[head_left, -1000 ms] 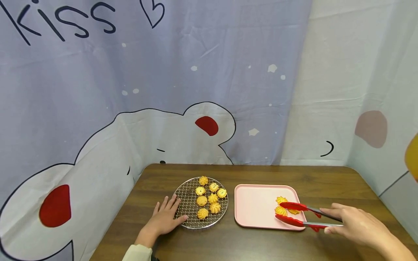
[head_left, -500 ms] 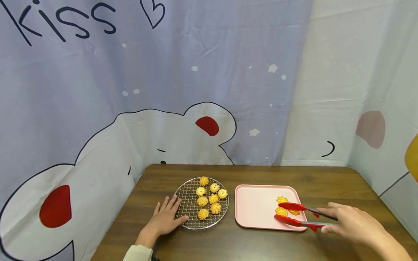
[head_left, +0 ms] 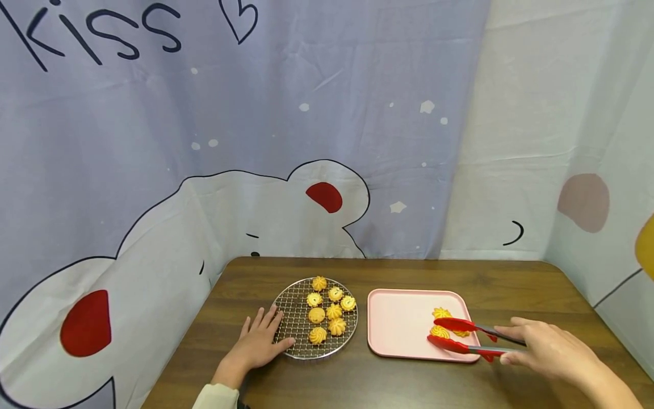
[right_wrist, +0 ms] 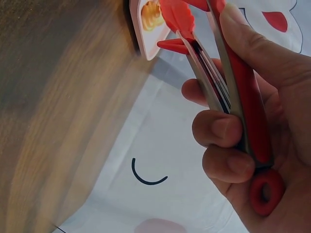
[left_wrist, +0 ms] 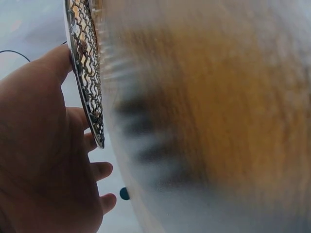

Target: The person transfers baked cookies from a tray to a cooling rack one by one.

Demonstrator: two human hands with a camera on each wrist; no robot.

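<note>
My left hand (head_left: 258, 342) lies flat on the near left, fingers straight and a little spread, pointing away from me, with the thumb stretched out to the right and a pale sleeve cuff showing at the wrist. My right hand (head_left: 549, 351) reaches in from the near right, forearm angled leftward, palm turned inward. Its fingers (right_wrist: 221, 131) are curled and the thumb lies along the top, so the grip is closed around what it carries.
</note>
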